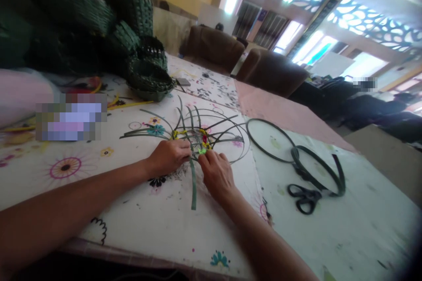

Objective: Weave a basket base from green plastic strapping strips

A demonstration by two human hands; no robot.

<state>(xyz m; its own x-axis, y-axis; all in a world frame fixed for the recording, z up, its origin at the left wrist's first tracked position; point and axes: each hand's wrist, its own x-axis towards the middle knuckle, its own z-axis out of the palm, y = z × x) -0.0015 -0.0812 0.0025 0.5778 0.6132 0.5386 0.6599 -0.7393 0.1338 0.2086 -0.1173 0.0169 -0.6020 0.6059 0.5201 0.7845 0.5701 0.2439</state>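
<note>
A woven piece of dark green strips (194,137) lies on the flowered tablecloth, its loose ends fanning out on several sides. Yellow, red and bright green bits run around its middle. My left hand (169,156) grips the near left edge of the weave, fingers closed. On the near right edge, by the bright green bit, my right hand (216,171) pinches the weave with bent fingers. One wide green strip (193,189) hangs out toward me between the two hands. The fingertips partly hide what they hold.
Black-handled scissors (305,197) and coiled green strips (318,169) lie at the right. Dark green baskets (150,79) are piled at the back left, near yellow strips (132,104). Brown chairs (214,48) stand beyond the table.
</note>
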